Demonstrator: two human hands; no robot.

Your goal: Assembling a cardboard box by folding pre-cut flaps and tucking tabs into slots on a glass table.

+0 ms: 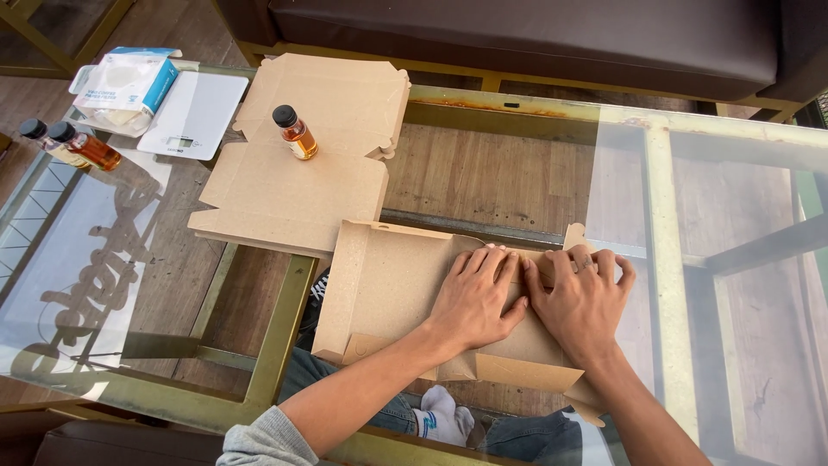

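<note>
A flat brown cardboard box blank (384, 285) lies on the glass table in front of me, its side flaps partly raised. My left hand (473, 298) lies palm down on its middle, fingers spread toward the far flap. Just to the right, my right hand (580, 298) presses on the blank's far right part, with its fingers curled over a folded flap; there is a ring on one finger. The two hands almost touch.
A stack of flat box blanks (285, 194) lies at the far left with a small amber bottle (295, 133) standing on it. Further left are a white kitchen scale (194, 116), a white-and-blue packet (129, 86) and two more small bottles (73, 145). A dark sofa (517, 34) runs behind the table.
</note>
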